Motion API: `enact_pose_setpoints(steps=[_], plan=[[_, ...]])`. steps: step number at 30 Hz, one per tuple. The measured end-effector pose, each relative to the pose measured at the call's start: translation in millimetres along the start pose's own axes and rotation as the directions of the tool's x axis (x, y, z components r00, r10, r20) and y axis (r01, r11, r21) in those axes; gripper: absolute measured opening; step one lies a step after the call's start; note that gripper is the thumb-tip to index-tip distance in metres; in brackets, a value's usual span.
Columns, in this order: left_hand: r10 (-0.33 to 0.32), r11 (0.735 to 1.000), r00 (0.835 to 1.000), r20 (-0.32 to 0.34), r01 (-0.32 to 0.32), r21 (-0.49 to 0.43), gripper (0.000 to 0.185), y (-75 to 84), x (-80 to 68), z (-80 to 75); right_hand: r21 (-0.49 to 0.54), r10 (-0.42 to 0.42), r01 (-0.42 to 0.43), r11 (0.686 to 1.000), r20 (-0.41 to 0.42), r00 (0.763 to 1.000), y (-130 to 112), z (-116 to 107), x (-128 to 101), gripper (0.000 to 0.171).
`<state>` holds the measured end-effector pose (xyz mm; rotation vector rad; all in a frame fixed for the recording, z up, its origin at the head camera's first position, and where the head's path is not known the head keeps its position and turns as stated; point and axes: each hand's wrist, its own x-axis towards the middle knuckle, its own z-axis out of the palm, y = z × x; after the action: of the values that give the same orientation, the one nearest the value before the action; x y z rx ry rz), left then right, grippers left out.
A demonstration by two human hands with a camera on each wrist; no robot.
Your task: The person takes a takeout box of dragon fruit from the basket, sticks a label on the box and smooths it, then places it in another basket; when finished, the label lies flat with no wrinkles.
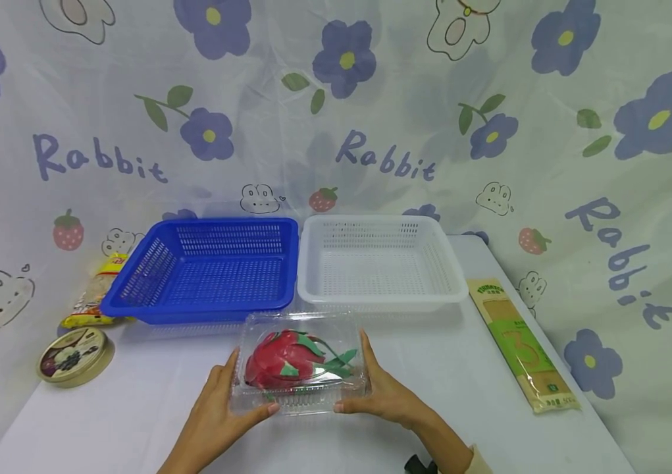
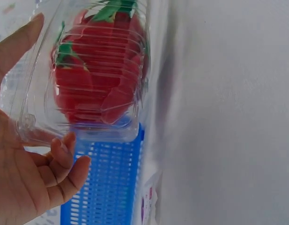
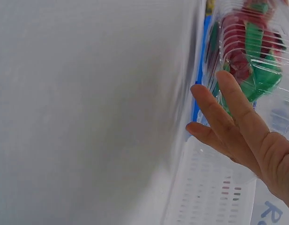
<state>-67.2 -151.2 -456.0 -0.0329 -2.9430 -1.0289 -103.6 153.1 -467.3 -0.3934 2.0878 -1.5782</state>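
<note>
A clear plastic clamshell box (image 1: 299,382) lies on the white table near its front edge, with a red dragon fruit (image 1: 279,363) with green scales inside. My left hand (image 1: 224,398) grips the box's left side, thumb on the front lip. My right hand (image 1: 380,394) grips the right side the same way. In the left wrist view the fingers of my left hand (image 2: 29,180) curl at a corner of the box (image 2: 88,70). The right wrist view shows my right hand (image 3: 238,126) with its fingers laid along the box (image 3: 261,28).
Just behind the box stand a blue basket (image 1: 193,311) and, to its right, a white basket (image 1: 380,301), both empty. A long noodle packet (image 1: 522,342) lies at the right. At the left are a round tin (image 1: 75,355) and a snack bag (image 1: 95,296). A printed curtain hangs behind.
</note>
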Motion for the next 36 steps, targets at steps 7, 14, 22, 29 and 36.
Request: enact_pose_setpoints(steps=[7, 14, 22, 29, 36], plan=[[0.011, 1.0, 1.0, -0.009, -0.011, -0.003, 0.118, -3.8, 0.9, 5.4, -0.017, 0.009, -0.009, 1.0, -0.006, 1.0, 2, -1, 2, 0.133], [0.008, 1.0, 1.0, 0.003, -0.008, -0.004, 0.118, -5.4, 3.0, 10.5, -0.035, 0.022, -0.023, 0.999, -0.028, 0.999, 3, -4, 4, 0.134], [0.014, 1.0, 1.0, -0.018, -0.014, 0.0, 0.118, -4.4, 5.1, 14.3, -0.099, 0.03, -0.035, 0.995, -0.047, 0.998, 0, -8, 4, 0.134], [-0.015, 1.0, 1.0, -0.006, 0.015, 0.01, 0.12, -4.0, 4.5, 17.8, -0.161, 0.023, -0.036, 0.986, -0.084, 0.996, -1, -8, 4, 0.136], [0.0, 1.0, 1.0, -0.025, 0.001, 0.027, 0.12, -3.9, 3.8, 20.8, -0.133, 0.026, -0.043, 0.99, -0.121, 0.992, -2, -5, 2, 0.137]])
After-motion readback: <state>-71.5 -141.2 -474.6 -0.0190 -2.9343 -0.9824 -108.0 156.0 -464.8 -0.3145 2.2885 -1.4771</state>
